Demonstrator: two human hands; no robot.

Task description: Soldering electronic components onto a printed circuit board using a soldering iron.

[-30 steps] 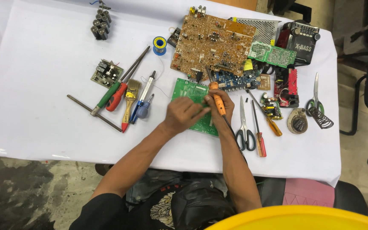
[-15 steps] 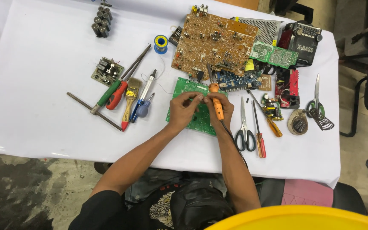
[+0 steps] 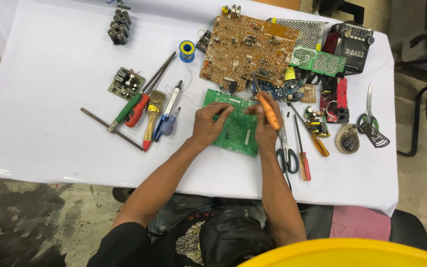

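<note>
Now both hands work over the flat green circuit board (image 3: 235, 126) on the white-covered table (image 3: 50, 143), with nothing yet lifted off it.

Nearest, the left hand (image 3: 208, 123) lies partly curled, fingertips pressing the board's upper edge; the right hand (image 3: 262, 126) is closed around an orange-handled soldering iron (image 3: 269, 109), tip toward the board's top. Beyond lies a large brown circuit board (image 3: 245, 47). How much soldering remains cannot be judged.

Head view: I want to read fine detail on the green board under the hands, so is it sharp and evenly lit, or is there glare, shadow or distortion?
Head view: light soft and even, no glare on the green board; only faint shadows beside the left hand and right hand; centre fairly sharp, but components too small to read; yellow brim blurred at the bottom edge.
</note>
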